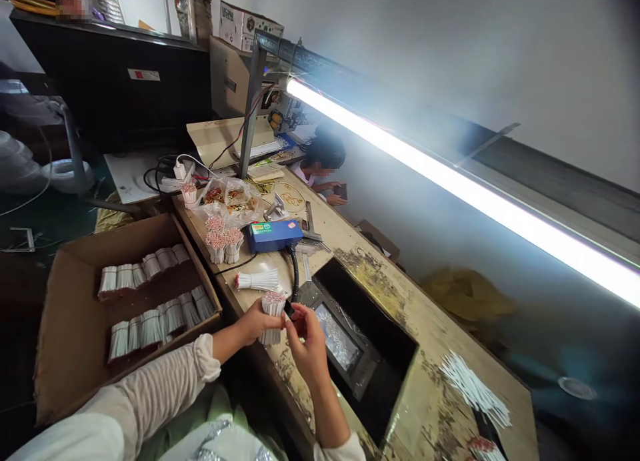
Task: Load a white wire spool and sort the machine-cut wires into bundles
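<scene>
My left hand (pixel 256 322) grips an upright bundle of thin white wires with red tips (pixel 273 310) at the near edge of the worn wooden workbench (pixel 430 327). My right hand (pixel 306 341) pinches at the top of that bundle, next to a small metal pot of molten solder (pixel 340 344) set in a black recess. A black cable runs from the pot to a blue controller box (pixel 274 235). A loose white wire bundle (pixel 257 280) lies just beyond my hands.
A cardboard box (pixel 75 327) at the left holds two rows of banded wire bundles. More red-tipped bundles (pixel 224 242) and plastic bags stand farther along the bench. Loose white wires (pixel 475 389) lie at the right. A lit tube lamp (pixel 450 181) hangs overhead. Another person (pixel 325 161) sits beyond.
</scene>
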Motion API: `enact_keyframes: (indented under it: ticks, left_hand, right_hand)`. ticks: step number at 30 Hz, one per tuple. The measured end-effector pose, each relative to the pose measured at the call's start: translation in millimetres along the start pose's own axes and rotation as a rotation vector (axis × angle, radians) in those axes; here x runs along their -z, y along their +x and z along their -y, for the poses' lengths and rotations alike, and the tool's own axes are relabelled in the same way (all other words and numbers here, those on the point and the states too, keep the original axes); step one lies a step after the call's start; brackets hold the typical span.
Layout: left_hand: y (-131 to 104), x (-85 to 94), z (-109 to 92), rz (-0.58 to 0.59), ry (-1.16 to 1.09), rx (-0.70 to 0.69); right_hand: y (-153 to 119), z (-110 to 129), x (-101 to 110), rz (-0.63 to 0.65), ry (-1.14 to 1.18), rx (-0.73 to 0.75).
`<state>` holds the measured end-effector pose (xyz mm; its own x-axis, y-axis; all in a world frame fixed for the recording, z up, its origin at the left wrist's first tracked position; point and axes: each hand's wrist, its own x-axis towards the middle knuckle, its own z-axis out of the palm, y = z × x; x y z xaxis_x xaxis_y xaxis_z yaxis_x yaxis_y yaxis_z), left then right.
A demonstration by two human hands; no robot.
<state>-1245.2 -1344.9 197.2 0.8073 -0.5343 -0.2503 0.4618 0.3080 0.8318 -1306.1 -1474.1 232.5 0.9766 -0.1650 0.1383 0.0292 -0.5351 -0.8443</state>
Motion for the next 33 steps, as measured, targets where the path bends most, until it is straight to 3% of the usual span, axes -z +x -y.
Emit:
enact_keyframes:
  ticks: [6,13,17,19,22,24,28,31,33]
  left_hand:
    - [-27.8,-13.2,-0.5,-0.019,-0.134,0.21]
    - [-38.5,-14.3,-0.6,-0.03,-0.198,0.22]
    - [-42.8,-4.2,6.5,-0.045,-0.183,0.197]
    - [-46.2,4.7,11.1,-0.036,-0.166,0.189]
    - [-54.1,20.7,14.4,-0.053,-0.133,0.173]
    - [-61.0,29.6,12.3,-0.065,-0.096,0.145]
    - [-74.2,36.9,0.8,-0.055,-0.037,0.081]
    - [-80.1,36.2,-8.2,-0.054,-0.005,0.042]
    - [-81.9,35.2,-12.7,-0.058,0.013,0.022]
  right_hand:
    - [-11.3,16.6,11.4,0.017,-0.133,0.285]
    - [-24.3,4.8,2.0,-0.093,-0.183,0.401]
    - [-24.2,14.4,2.6,-0.046,0.058,0.281]
    - [-16.4,16.7,7.7,-0.121,0.193,0.14]
    - [5.0,6.6,11.5,-0.232,0.299,-0.085]
    - [21.2,-8.9,4.5,-0.143,0.3,-0.173]
    - [44.0,-43.3,-29.8,0.048,0.169,-0.189]
    - [50.1,-53.8,-49.6,0.071,0.097,-0.183]
    - [47.8,-47.2,-51.7,0.057,0.039,-0.151]
